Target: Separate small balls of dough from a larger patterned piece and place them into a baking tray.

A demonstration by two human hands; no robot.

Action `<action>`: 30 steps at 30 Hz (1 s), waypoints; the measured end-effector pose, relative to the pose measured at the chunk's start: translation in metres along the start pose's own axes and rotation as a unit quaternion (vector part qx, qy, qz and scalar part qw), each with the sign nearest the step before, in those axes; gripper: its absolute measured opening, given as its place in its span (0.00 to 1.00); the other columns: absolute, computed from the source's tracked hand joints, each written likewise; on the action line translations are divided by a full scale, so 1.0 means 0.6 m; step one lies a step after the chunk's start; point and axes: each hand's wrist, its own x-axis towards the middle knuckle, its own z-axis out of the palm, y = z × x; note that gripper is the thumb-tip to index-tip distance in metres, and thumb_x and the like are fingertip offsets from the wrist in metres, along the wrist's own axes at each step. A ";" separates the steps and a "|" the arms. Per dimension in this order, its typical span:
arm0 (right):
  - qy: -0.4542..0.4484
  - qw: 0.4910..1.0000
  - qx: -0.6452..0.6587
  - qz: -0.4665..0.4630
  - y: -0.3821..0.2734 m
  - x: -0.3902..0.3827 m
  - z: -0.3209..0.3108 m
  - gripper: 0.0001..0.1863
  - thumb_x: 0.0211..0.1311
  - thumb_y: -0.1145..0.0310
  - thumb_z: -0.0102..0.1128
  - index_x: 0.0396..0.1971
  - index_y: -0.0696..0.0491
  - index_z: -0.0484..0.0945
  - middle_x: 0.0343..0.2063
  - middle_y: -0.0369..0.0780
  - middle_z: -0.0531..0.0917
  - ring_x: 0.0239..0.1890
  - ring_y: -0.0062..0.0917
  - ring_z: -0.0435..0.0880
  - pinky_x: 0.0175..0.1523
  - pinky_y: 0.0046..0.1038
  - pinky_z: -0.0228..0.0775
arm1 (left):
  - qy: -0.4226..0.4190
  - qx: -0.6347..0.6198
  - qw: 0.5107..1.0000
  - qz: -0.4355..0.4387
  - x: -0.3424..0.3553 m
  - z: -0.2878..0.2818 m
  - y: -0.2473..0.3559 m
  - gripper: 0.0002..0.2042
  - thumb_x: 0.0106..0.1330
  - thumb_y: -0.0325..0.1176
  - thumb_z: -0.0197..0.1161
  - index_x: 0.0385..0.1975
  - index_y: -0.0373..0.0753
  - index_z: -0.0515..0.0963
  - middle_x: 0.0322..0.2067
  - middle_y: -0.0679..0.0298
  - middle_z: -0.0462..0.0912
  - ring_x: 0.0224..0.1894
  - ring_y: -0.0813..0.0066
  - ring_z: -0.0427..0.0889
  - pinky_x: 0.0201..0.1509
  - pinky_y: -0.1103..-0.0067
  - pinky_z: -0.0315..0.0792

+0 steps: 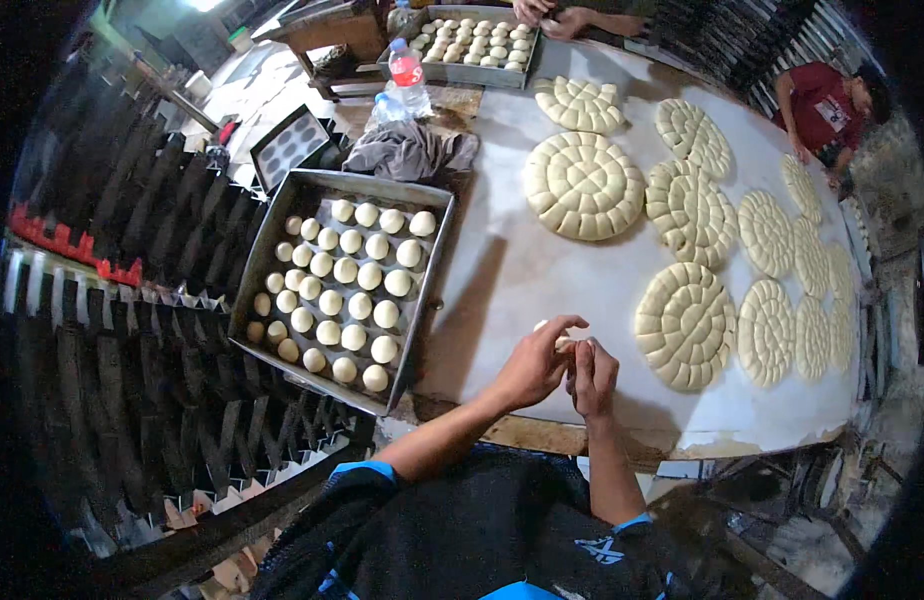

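Close together above the near part of the table, my two hands work on a small pale piece of dough [563, 343]. My left hand [530, 362] is curled round it, with a bit of pale dough showing beyond the fingers. My right hand [592, 376] has its fingers closed against the same piece, mostly hiding it. To the left, a deep metal tray [419, 300] holds rows of round dough balls [345, 270]. Right of my hands lies a flat dough disc [685, 326] cut into many segments.
More segmented dough discs [584, 186] cover the table [502, 290] ahead and rightward. A grey cloth [407, 150], a plastic bottle [407, 75] and another tray of dough balls [472, 75] stand farther back. A co-worker's hands [557, 20] are at the far edge; another person [822, 105] stands right.
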 end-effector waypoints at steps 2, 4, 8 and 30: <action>0.014 0.993 -0.101 -0.060 0.023 0.000 -0.032 0.18 0.71 0.62 0.52 0.25 0.59 0.74 0.18 0.41 0.74 0.20 0.33 0.74 0.28 0.33 0.67 | -0.020 0.112 0.993 0.021 -0.002 0.037 -0.041 0.08 0.68 0.26 0.55 0.44 0.35 0.74 0.29 0.49 0.78 0.32 0.52 0.81 0.37 0.66 0.74; 0.051 0.961 -0.226 -0.153 0.048 0.000 -0.051 0.13 0.67 0.66 0.54 0.25 0.59 0.74 0.23 0.52 0.76 0.25 0.50 0.76 0.32 0.41 0.69 | -0.044 0.191 0.980 0.028 -0.001 0.063 -0.082 0.07 0.69 0.28 0.55 0.42 0.34 0.74 0.27 0.49 0.77 0.31 0.52 0.80 0.36 0.66 0.73; 0.087 0.952 -0.279 -0.087 0.102 0.007 -0.110 0.14 0.67 0.64 0.51 0.27 0.59 0.75 0.24 0.53 0.78 0.29 0.53 0.78 0.35 0.47 0.69 | -0.225 0.083 0.971 -0.007 0.011 0.053 -0.017 0.11 0.74 0.37 0.52 0.37 0.34 0.74 0.25 0.60 0.74 0.28 0.65 0.77 0.33 0.70 0.72; -0.110 0.972 -0.096 -0.186 0.015 -0.210 0.124 0.22 0.71 0.54 0.47 0.30 0.58 0.78 0.21 0.45 0.78 0.25 0.38 0.80 0.33 0.34 0.70 | 0.107 0.005 0.993 0.058 -0.310 -0.058 -0.045 0.10 0.69 0.35 0.57 0.43 0.36 0.76 0.34 0.53 0.82 0.34 0.67 0.82 0.38 0.73 0.75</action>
